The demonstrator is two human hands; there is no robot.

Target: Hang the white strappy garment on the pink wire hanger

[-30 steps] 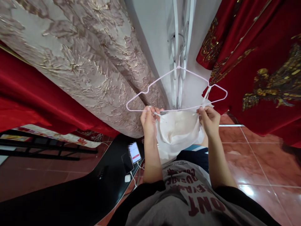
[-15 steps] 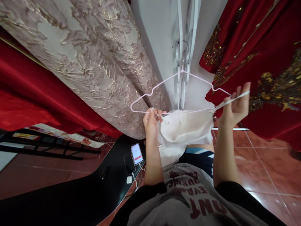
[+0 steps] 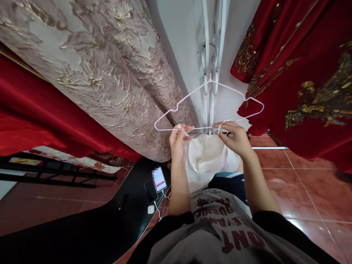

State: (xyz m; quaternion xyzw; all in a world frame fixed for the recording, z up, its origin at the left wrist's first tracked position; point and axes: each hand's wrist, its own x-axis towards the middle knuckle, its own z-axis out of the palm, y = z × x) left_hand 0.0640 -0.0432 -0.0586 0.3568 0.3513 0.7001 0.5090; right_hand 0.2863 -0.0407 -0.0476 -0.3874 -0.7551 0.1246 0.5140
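Observation:
A thin pink wire hanger (image 3: 249,99) hangs by its hook from a white rail (image 3: 205,44) on the wall. A cream satin garment (image 3: 205,159) droops below the hanger's bottom bar. My left hand (image 3: 178,141) pinches the garment's left strap against the bar. My right hand (image 3: 233,137) is closed on the garment's other white strap, near the middle of the bar.
A beige gold-embroidered garment (image 3: 104,69) hangs at the left over red cloth (image 3: 30,117). Red gold-embroidered robes (image 3: 302,77) hang at the right. A phone (image 3: 159,179) on a charging cable lies on a black glossy surface (image 3: 115,216). The floor (image 3: 308,187) is red tile.
My right hand pulled the strap out past the hanger's right end, then came back left to the middle of the bar. My left hand stayed where it was.

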